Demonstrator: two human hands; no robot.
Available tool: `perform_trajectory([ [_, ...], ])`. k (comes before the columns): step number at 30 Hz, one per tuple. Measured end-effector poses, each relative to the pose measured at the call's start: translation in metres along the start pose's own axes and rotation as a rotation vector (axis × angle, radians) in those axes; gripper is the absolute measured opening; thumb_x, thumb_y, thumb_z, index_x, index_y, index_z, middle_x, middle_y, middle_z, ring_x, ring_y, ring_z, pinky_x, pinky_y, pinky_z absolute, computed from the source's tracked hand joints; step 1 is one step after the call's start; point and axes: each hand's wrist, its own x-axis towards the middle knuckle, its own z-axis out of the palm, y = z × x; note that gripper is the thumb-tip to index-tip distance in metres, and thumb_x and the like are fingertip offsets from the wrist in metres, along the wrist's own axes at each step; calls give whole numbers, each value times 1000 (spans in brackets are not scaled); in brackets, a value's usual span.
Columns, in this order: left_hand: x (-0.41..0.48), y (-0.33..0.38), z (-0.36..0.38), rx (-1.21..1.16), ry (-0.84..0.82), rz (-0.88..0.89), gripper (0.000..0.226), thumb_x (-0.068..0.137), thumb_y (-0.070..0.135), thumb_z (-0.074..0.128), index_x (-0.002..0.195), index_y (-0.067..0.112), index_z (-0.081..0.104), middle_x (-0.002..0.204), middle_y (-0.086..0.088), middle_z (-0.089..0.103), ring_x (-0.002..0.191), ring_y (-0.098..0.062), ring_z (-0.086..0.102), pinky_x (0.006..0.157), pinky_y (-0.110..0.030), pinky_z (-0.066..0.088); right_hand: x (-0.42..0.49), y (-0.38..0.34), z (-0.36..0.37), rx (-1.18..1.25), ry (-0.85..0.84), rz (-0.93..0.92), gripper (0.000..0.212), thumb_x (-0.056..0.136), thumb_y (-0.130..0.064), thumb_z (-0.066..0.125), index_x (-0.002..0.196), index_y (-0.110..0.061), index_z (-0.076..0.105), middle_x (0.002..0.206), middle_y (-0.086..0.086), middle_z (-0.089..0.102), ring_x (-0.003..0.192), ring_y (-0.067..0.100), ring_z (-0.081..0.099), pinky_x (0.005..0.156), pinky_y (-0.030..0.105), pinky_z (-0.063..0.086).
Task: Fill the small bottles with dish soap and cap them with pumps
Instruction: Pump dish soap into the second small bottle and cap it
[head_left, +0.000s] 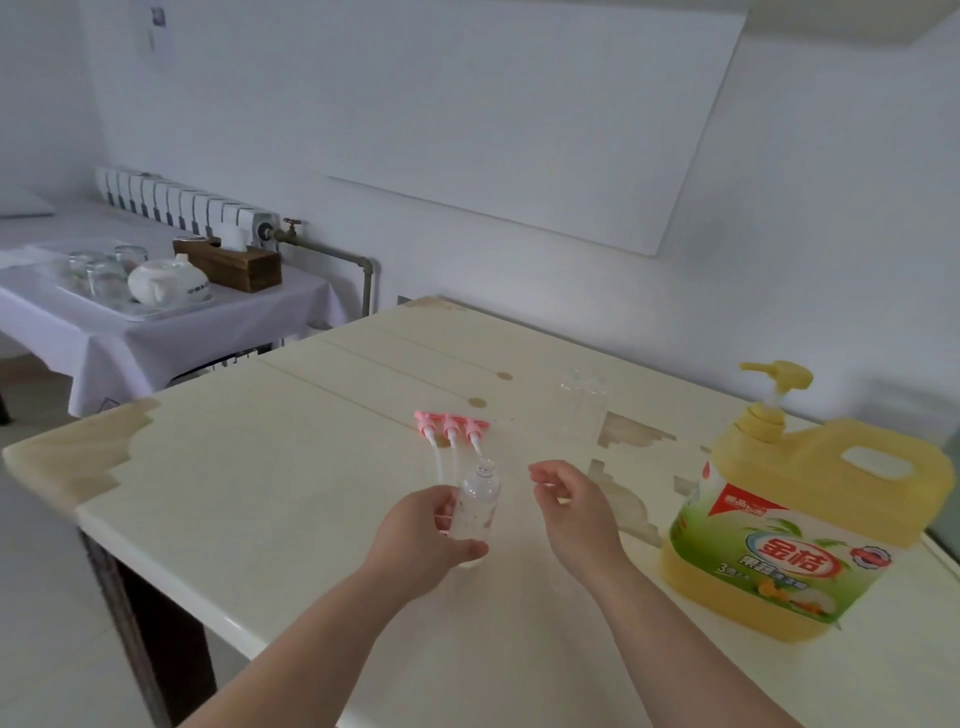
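On the worn cream table (260, 493) I log nothing filled: left hand (415, 535) fingers wrap a seemingly empty small clear plastic bottle (475, 506), right hand (571, 509) fingers loosely curled on nothing, three pink pumps (452, 428) unfitted.

Soft, even light over my tabletop (260, 493).
Cool white cast, only faint shadows; the wide lens bows the frame's edges, and the whole view looks slightly soft.
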Motion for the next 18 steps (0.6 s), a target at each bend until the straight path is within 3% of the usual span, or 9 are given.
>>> perform_trajectory([
  [3,3,-7,-7,39,14,1,32,62,24,81,88,31,65,90,5,71,82,-10,67,75,-27,52,17,1,19,-111,-77,6,19,94,-19,53,103,-28,67,103,-14,64,85,2,58,72,9,40],
  [6,5,-10,-9,56,8,3,31,61,26,80,87,33,65,90,3,70,83,-12,67,76,-31,53,29,3,37,-242,-189,11,19,93,-24,56,104,-27,70,97,-13,56,85,6,54,78,22,40],
  [8,5,-11,-8,54,2,8,32,62,26,79,91,31,67,90,6,71,82,-10,67,76,-30,53,31,2,47,-317,-223,-5,15,87,-24,56,84,-29,70,77,-12,48,71,5,44,65,19,35],
  [10,5,-12,-8,52,1,13,33,63,25,78,94,31,68,88,8,72,81,-6,67,74,-27,53,31,-1,52,-351,-213,3,31,82,-20,58,54,-29,50,62,-9,31,56,5,31,50,15,21],
  [12,4,-11,-8,50,2,11,34,63,25,78,94,33,68,88,9,71,80,-5,67,72,-26,53,28,-6,51,-358,-182,0,46,82,-15,58,46,-25,31,56,-7,25,49,7,25,43,18,22],
  [15,4,-11,-8,58,10,11,31,63,25,79,91,34,67,89,8,72,81,-6,67,73,-26,52,22,-8,46,-372,-156,43,40,82,-12,53,46,-22,39,54,-4,35,49,8,34,44,16,26],
  [18,5,-12,-8,70,25,15,32,64,24,80,93,30,68,89,7,71,82,-7,66,73,-25,51,10,-5,31,-371,-151,107,23,85,-20,52,67,-16,65,74,-5,61,69,14,57,58,23,40],
])
